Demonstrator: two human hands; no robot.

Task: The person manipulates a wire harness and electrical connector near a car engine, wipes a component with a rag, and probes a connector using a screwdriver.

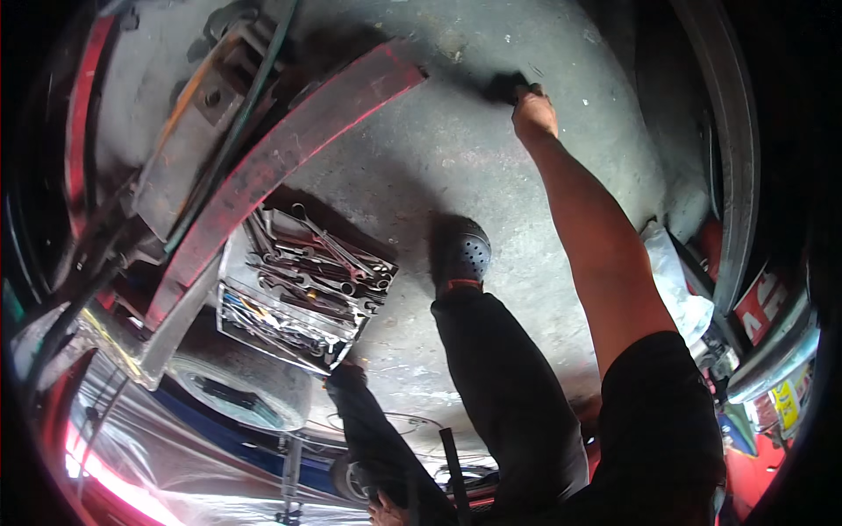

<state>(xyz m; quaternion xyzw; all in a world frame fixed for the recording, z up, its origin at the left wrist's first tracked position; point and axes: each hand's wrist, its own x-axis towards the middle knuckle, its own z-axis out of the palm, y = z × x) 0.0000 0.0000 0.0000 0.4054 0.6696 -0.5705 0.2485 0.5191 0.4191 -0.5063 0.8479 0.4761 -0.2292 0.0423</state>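
Observation:
My right hand (536,114), at the end of my outstretched arm, is closed on a small dark object (509,88) low over the concrete floor, its shape lost in shadow. My left hand (386,510) shows partly at the lower edge beside my dark trouser leg, fingers curled on something I cannot make out. A metal tray (382,273) full of wrenches and other hand tools lies on the floor left of my dark perforated clog (465,256).
A long worn red beam (307,140) and heavy steel machinery (197,123) stand at left, with a tire (272,394) behind the tray. A curved metal beam (737,175), pale plastic bag (675,298) and red items line the right side. Concrete floor (596,105) lies between.

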